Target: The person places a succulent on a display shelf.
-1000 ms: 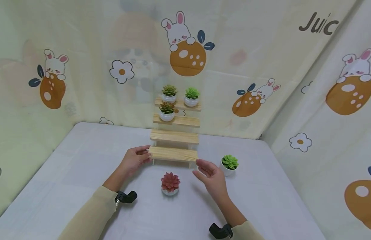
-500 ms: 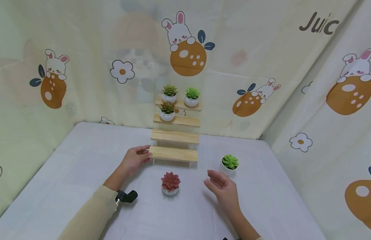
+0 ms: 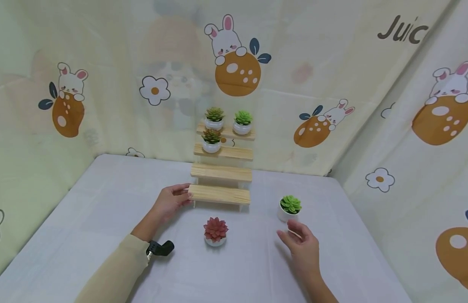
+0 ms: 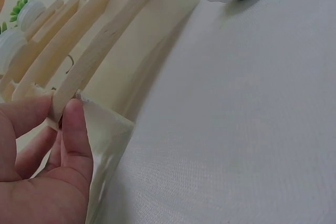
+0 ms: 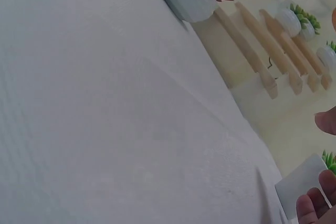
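Note:
A tiered wooden display stand [image 3: 220,194] stands at the back middle of the table. My left hand [image 3: 168,204] pinches the left end of its lowest board [image 4: 86,59] between thumb and fingers, as the left wrist view shows. My right hand [image 3: 304,248] is just in front of a green succulent [image 3: 291,205] in a white pot, fingers relaxed and holding nothing. Whether its fingertips touch the white pot [image 5: 302,184] cannot be told. A red succulent [image 3: 216,230] in a white pot sits between the hands, in front of the stand.
On the top board stand a dark green succulent [image 3: 214,118] and a bright green one [image 3: 242,122]. A brownish succulent [image 3: 211,141] occupies the second board's left end. A printed curtain [image 3: 173,54] hangs close behind the white-covered table [image 3: 105,202].
My right hand has left the right end of the lowest board and moved right and toward me, to the green succulent. The left hand keeps its place on the board.

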### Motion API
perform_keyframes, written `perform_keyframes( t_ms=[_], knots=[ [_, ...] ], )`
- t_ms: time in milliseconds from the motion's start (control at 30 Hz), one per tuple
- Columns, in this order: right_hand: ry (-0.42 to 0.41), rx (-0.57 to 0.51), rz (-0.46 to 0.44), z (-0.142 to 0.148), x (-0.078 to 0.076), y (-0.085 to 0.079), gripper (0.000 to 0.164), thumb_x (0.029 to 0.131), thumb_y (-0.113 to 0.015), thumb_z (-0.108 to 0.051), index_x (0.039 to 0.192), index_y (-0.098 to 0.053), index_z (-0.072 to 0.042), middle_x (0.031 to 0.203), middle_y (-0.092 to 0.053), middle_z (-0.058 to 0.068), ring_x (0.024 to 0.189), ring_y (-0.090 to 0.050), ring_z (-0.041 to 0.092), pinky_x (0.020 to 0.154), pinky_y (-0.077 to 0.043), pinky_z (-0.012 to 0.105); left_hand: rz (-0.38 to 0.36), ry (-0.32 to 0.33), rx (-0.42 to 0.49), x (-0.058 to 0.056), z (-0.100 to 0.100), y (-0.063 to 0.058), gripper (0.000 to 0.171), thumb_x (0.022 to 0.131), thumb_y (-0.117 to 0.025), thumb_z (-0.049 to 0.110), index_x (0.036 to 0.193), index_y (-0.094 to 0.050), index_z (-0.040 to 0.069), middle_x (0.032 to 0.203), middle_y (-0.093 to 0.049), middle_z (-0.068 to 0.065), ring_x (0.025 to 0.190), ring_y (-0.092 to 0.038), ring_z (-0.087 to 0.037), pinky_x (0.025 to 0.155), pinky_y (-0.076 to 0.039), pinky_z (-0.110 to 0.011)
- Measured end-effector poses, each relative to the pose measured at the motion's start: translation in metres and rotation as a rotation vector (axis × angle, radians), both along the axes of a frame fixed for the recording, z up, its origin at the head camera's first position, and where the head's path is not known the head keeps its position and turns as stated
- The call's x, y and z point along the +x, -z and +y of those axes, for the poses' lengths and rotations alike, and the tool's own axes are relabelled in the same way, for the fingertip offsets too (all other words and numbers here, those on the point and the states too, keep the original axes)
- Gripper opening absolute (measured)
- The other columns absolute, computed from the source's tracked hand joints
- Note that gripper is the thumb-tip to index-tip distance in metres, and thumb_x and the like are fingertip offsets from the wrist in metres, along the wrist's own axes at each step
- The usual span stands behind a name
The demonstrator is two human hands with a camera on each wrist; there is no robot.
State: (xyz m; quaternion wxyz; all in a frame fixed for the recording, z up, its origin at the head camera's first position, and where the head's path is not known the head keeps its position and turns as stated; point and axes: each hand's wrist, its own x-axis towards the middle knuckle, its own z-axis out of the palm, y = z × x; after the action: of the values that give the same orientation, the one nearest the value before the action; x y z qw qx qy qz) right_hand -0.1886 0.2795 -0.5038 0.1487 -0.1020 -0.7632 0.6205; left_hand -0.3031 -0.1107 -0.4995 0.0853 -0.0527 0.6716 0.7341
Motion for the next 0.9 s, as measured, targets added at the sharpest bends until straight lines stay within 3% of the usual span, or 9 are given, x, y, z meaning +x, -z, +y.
perform_keyframes(
  t_ms=[233,500,633,767,900],
  knots=[
    [0.069,0.063,-0.026,0.013,-0.007,-0.001,0.058,0.080,-0.089,-0.012,0.131,-0.061,-0.002,0.125,-0.061,0.006,0.114,-0.059,0.013,0.091,-0.053,0.007,0.004,0.007,0.023,0.002,-0.001,-0.001,0.049,0.099,-0.065,0.001,0.146,-0.052,-0.003,0.125,-0.064,-0.019,0.095,-0.069,-0.014,0.087,-0.063,-0.027],
    [0.074,0.104,-0.093,0.026,-0.016,0.002,0.071,0.084,-0.087,-0.021,0.142,-0.049,-0.004,0.141,-0.053,0.013,0.127,-0.054,0.024,0.088,-0.045,0.000,0.002,0.009,0.032,0.003,-0.001,-0.003,0.049,0.099,-0.065,0.001,0.146,-0.052,-0.003,0.123,-0.065,-0.018,0.093,-0.069,-0.013,0.088,-0.063,-0.028],
    [0.075,0.111,-0.110,0.026,-0.022,-0.001,0.077,0.085,-0.086,-0.021,0.146,-0.043,-0.005,0.146,-0.049,0.013,0.135,-0.049,0.025,0.108,-0.049,0.018,0.000,0.007,0.021,0.002,-0.002,-0.002,0.048,0.099,-0.064,0.001,0.146,-0.053,-0.002,0.124,-0.064,-0.019,0.095,-0.069,-0.013,0.087,-0.063,-0.027],
    [0.059,0.106,-0.124,0.027,-0.030,-0.001,0.080,0.086,-0.084,-0.017,0.151,-0.039,-0.006,0.152,-0.046,0.014,0.142,-0.046,0.027,0.120,-0.042,0.042,-0.002,0.013,0.021,0.001,-0.001,-0.002,0.048,0.099,-0.064,0.001,0.146,-0.052,-0.001,0.126,-0.063,-0.019,0.096,-0.069,-0.014,0.087,-0.063,-0.026],
    [0.028,0.084,-0.103,0.026,-0.036,-0.002,0.084,0.086,-0.084,-0.013,0.154,-0.036,-0.004,0.156,-0.044,0.016,0.144,-0.044,0.028,0.121,-0.039,0.046,-0.009,0.009,0.025,0.000,-0.001,-0.002,0.049,0.099,-0.064,0.001,0.146,-0.053,-0.001,0.126,-0.063,-0.020,0.096,-0.069,-0.014,0.086,-0.063,-0.026]
  ],
)
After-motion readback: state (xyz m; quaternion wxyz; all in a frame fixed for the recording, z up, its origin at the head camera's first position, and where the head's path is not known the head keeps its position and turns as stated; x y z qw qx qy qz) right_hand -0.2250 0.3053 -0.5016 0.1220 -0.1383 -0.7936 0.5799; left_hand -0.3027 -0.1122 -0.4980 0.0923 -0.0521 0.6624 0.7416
